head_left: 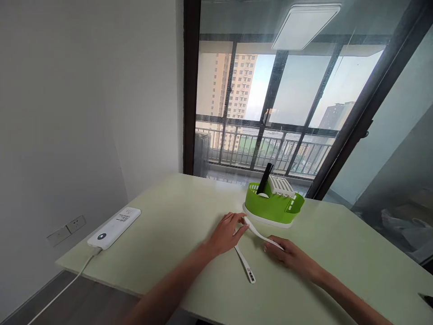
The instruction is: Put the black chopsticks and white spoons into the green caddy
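A white spoon [260, 234] slants between my two hands above the table. My right hand [286, 253] is closed around its handle end. My left hand [227, 234] pinches the opposite, wider end between thumb and fingers, which partly cover it. Below my left hand lies a second white utensil [245, 264], its handle towards me with small dark marks at the tip; the hand hides its other end. Just beyond the hands stands a green cutlery basket [267, 210] on a white base. Black sticks [264, 178] and a white slotted piece [281, 186] rise from it.
The pale green table [162, 243] reaches towards a large glass window. At its left edge lies a white power strip [115, 228] with a cable [66, 286] hanging off. A dark pointed object [426, 299] shows at the right edge.
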Available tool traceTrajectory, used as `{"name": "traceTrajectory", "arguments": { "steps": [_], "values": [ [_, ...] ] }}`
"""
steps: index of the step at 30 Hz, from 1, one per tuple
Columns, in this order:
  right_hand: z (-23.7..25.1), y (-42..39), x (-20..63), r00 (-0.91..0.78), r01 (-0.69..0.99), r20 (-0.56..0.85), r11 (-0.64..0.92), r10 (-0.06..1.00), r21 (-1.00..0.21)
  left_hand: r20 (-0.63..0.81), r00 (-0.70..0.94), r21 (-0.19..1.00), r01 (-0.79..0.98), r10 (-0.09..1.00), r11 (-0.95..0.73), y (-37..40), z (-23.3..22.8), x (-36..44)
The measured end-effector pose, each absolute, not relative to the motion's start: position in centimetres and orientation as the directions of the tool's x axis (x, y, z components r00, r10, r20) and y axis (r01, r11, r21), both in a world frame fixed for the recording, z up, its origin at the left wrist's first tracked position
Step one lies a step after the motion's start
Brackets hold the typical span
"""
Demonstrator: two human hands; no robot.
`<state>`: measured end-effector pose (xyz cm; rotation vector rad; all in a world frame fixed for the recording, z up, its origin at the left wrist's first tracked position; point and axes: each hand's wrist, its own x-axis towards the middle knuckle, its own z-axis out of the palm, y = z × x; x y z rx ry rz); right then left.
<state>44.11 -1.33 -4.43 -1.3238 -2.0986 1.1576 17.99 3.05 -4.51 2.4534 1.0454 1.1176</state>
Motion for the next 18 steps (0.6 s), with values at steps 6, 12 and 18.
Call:
{"name": "traceTrajectory", "arguments": {
  "steps": [6,12,18],
  "values": [
    [-4.1,-4.3,46.6,-0.579,0.333,-0.163,0.05,0.799,-0.942,0.53,0.587,0.597,0.253,0.612,-0.761,1.3,-2.9,19.0],
    [-3.3,-6.6,49.7,-0.5,0.247,-0.103,0.028,0.86,-0.969,0.609,0.545,0.624,0.12,0.576,-0.773,-1.0,0.6,19.6],
    [-6.0,-7.3,53.7,-0.24,0.326,-0.065,0.018,0.969,-0.945,0.612,0.239,0.755,0.109,0.754,-0.647,0.5,6.8,18.8]
  ]
}}
